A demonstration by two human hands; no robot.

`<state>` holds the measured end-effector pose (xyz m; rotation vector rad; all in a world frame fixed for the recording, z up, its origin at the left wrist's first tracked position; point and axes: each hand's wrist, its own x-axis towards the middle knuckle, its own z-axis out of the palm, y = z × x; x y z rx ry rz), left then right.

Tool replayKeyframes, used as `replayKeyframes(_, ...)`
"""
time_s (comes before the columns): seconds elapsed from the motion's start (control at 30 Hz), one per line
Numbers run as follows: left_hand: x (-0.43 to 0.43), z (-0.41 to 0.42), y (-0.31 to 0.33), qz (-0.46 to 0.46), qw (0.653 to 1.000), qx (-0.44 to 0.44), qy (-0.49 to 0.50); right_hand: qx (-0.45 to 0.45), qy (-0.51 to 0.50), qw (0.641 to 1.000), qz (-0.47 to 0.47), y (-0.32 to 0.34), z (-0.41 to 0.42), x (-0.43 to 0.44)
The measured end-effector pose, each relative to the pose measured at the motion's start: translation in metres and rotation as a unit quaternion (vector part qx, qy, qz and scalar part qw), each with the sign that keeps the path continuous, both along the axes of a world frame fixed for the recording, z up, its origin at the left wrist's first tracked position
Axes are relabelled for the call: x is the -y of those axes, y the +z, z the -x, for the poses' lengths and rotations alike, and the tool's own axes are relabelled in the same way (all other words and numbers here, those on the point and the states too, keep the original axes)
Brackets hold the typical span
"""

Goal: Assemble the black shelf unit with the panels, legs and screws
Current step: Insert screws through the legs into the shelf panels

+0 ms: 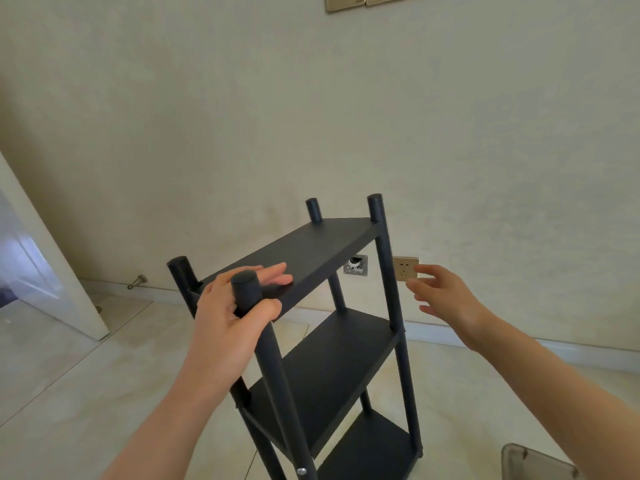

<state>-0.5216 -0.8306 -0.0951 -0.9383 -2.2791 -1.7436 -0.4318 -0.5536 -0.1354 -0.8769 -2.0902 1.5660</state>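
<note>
- The tall black three-tier shelf unit (346, 358) stands upright on the pale tiled floor (104, 393).
- My left hand (232, 306) hooks its thumb round the nearest round black leg (246, 285), fingers flat on the matte black top panel (304, 251).
- My right hand (440, 292) is spread wide, holding nothing, just short of the far right black leg (384, 258).
- I should brace both legs and test for wobble; the silver screw (301, 471) low down is perhaps not fully home.

wall (485, 133) beige | floor (86, 375) pale tiles | door (41, 258) white, open
</note>
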Motion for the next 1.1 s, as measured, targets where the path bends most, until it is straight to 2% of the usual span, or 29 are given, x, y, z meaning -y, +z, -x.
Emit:
replayKeyframes(0.2, 0.002, -0.004, -0.002, -0.010, 0.999, -0.011, -0.044, -0.001, 0.005, 0.999, -0.033, 0.001, 0.007, 0.006)
replayKeyframes(0.43, -0.001, -0.008, 0.001, -0.017, 0.997, -0.038, -0.069, -0.035, -0.045, 0.998, -0.024, -0.004, 0.005, 0.002)
replayKeyframes(0.7, -0.007, 0.007, 0.003, -0.048, 0.997, -0.052, -0.005, -0.068, -0.036, 0.997, -0.004, -0.003, -0.008, 0.002)
replayKeyframes(1.1, -0.024, 0.041, -0.010, -0.099, 0.982, -0.042, 0.158, -0.084, 0.024, 0.996, 0.019, 0.008, -0.040, 0.017)
